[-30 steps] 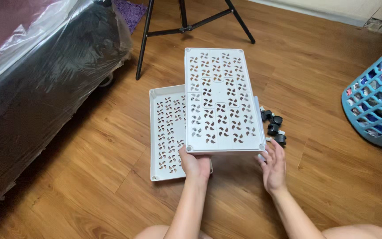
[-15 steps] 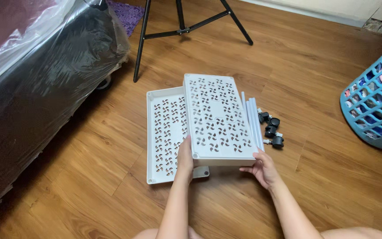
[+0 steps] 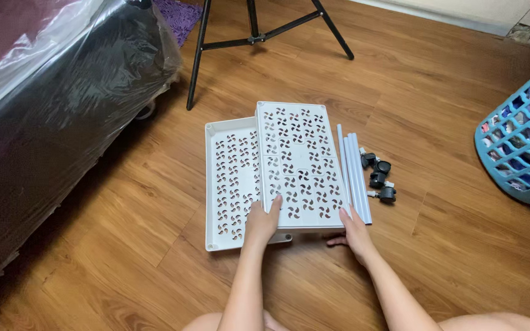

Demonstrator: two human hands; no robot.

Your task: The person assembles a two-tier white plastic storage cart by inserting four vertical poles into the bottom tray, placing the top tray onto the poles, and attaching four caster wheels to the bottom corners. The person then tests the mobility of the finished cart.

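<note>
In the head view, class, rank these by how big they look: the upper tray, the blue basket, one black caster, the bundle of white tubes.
1. Upper tray
2. Blue basket, though the frame cuts it off, so unsure
3. White tubes
4. Caster
</note>
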